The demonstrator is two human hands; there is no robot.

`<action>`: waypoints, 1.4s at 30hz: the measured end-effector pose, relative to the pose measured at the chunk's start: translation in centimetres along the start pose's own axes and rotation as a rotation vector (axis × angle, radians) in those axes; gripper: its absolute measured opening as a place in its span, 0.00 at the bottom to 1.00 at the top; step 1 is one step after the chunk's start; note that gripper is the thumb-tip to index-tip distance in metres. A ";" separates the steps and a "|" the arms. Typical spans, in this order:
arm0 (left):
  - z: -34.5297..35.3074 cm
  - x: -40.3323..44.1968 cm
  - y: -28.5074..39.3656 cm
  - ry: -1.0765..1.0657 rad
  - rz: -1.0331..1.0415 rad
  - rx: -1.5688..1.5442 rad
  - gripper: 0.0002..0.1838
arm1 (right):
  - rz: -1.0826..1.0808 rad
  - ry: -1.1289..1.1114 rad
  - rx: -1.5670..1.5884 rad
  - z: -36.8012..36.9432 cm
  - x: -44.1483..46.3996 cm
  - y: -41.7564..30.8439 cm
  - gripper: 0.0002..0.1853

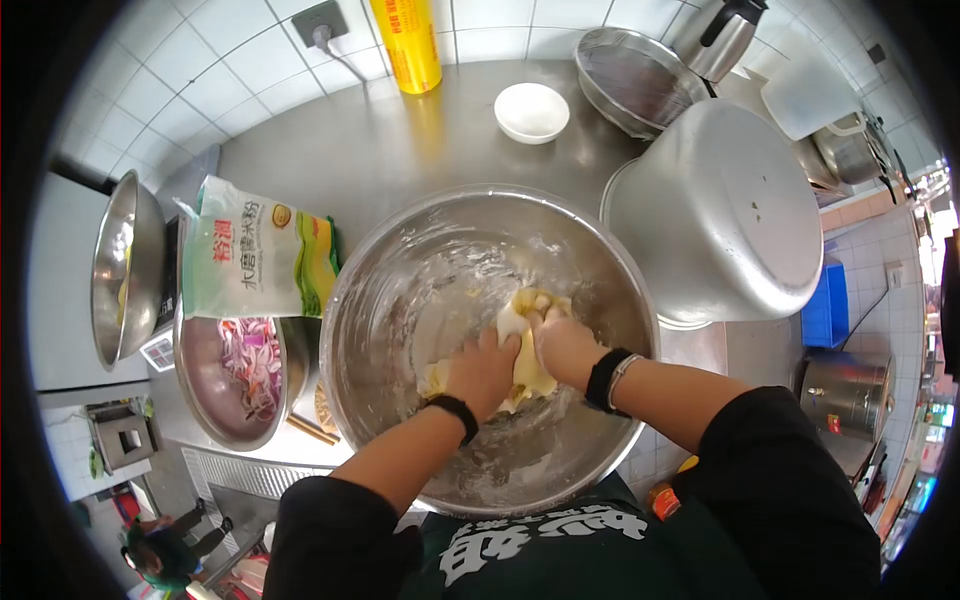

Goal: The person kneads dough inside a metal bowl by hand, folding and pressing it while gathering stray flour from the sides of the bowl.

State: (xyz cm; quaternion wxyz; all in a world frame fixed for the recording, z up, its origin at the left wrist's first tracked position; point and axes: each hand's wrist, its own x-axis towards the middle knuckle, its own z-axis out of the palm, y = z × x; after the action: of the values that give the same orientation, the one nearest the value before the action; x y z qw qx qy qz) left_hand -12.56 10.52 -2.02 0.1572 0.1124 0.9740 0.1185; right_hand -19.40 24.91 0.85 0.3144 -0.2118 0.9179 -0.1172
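Note:
A pale yellow lump of dough [533,372] lies in a large steel mixing bowl [395,250], whose inner wall is smeared with wet, whitish residue. My left hand [484,368] presses on the dough from the left, its fingers stretched out and slightly apart. Some dough shows on both sides of it. My right hand [563,345] has its fingers curled into the upper part of the dough and grips it. The undersides of both hands are hidden.
Left of the bowl stand a flour bag [255,250] and a steel basin [190,390] with sliced red onion [250,365]. A big upturned aluminium pot [720,220] is close on the right. Behind are a white bowl [531,112] and a yellow cylinder [408,45].

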 end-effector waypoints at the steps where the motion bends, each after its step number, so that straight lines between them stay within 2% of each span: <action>1: -0.1 0.9 0.0 -0.036 -0.058 -0.039 0.14 | 0.010 0.026 0.037 0.3 0.5 0.1 0.22; 3: -0.1 1.3 -0.2 -0.060 -0.124 -0.107 0.15 | 0.037 0.116 0.110 1.2 1.3 0.9 0.24; 4: 0.3 1.4 -0.2 -0.053 -0.133 -0.146 0.16 | -0.022 0.166 0.039 1.7 1.4 1.4 0.19; 5: -0.2 1.5 -0.2 -0.039 -0.138 -0.183 0.18 | -0.028 0.122 -0.027 1.5 1.2 1.7 0.18; 6: -0.9 1.2 -0.8 -0.072 -0.082 -0.222 0.27 | -0.032 0.080 -0.091 1.3 1.0 1.9 0.17; 7: -1.9 0.6 -1.6 -0.001 -0.023 -0.219 0.31 | -0.035 0.025 -0.154 1.0 0.6 2.2 0.16; 9: -3.4 -2.1 -3.2 0.106 0.076 -0.237 0.39 | -0.172 0.130 -0.184 -1.3 0.0 3.5 0.15; 12: -5.0 -4.1 -5.8 -0.185 -0.205 -0.169 0.43 | -0.303 0.317 -0.237 -1.9 2.0 5.5 0.17; 14: -2.6 -4.1 -6.1 -0.243 -0.375 -0.421 0.43 | -0.437 0.425 -0.321 0.4 6.5 7.5 0.19; 15: -0.7 -4.0 -6.0 -0.274 -0.457 -0.551 0.43 | -0.382 0.376 -0.260 1.5 7.8 7.5 0.22; 16: 1.0 -3.8 -5.8 -0.164 -0.452 -0.569 0.40 | -0.325 0.325 -0.200 2.5 9.1 7.1 0.25; 18: -0.1 -3.2 -6.3 -0.431 -0.490 -0.810 0.37 | -0.186 0.129 0.002 3.4 8.1 5.0 0.28; 19: -1.1 -2.7 -6.5 -0.557 -0.504 -0.931 0.36 | -0.111 0.003 0.130 0.5 5.4 2.4 0.29; 21: -4.8 -3.1 -4.7 -0.390 -0.414 -0.866 0.34 | 0.050 -0.240 0.373 -4.8 1.0 -1.3 0.30; 22: -6.1 -3.5 -3.5 -0.311 -0.370 -0.834 0.33 | -0.089 -0.145 0.265 -4.5 0.0 -1.5 0.28; 24: -6.4 -4.4 -0.9 -0.194 -0.291 -0.581 0.32 | -0.370 0.041 0.049 -2.4 -3.1 -1.8 0.25; 27: -2.4 -4.6 1.0 -0.012 -0.280 -0.318 0.29 | -0.562 0.292 -0.222 3.0 -3.4 -0.2 0.24; 28: -1.9 -4.3 1.3 0.041 -0.299 -0.254 0.27 | -0.542 0.309 -0.225 3.5 -2.9 -0.2 0.23; 31: -1.5 -2.3 1.4 -0.080 -0.400 -0.362 0.24 | -0.452 0.322 -0.272 4.4 -0.3 0.4 0.20; 34: -1.3 -0.7 1.1 -0.048 -0.460 -0.363 0.20 | -0.371 0.266 -0.398 5.1 2.1 0.7 0.19; 37: -0.2 0.1 0.4 -0.054 -0.438 -0.394 0.33 | -0.325 0.301 -0.374 4.6 2.0 0.4 0.15; 39: -3.7 -0.5 -0.8 -0.146 -0.310 -0.461 0.34 | -0.332 0.329 -0.337 4.7 3.0 1.5 0.11; 40: -4.6 -0.8 -2.0 -0.183 -0.225 -0.453 0.34 | -0.345 0.150 -0.294 1.2 1.2 0.5 0.14; 42: -5.7 -0.9 -3.5 -0.193 -0.234 -0.448 0.36 | -0.373 0.169 -0.152 -1.6 -1.0 3.0 0.19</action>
State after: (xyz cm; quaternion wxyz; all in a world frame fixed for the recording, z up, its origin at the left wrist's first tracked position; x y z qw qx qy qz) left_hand -14.23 5.84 2.61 0.2831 -0.0278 0.9103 0.3007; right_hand -20.63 28.15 1.58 0.1924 -0.3905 0.8921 -0.1211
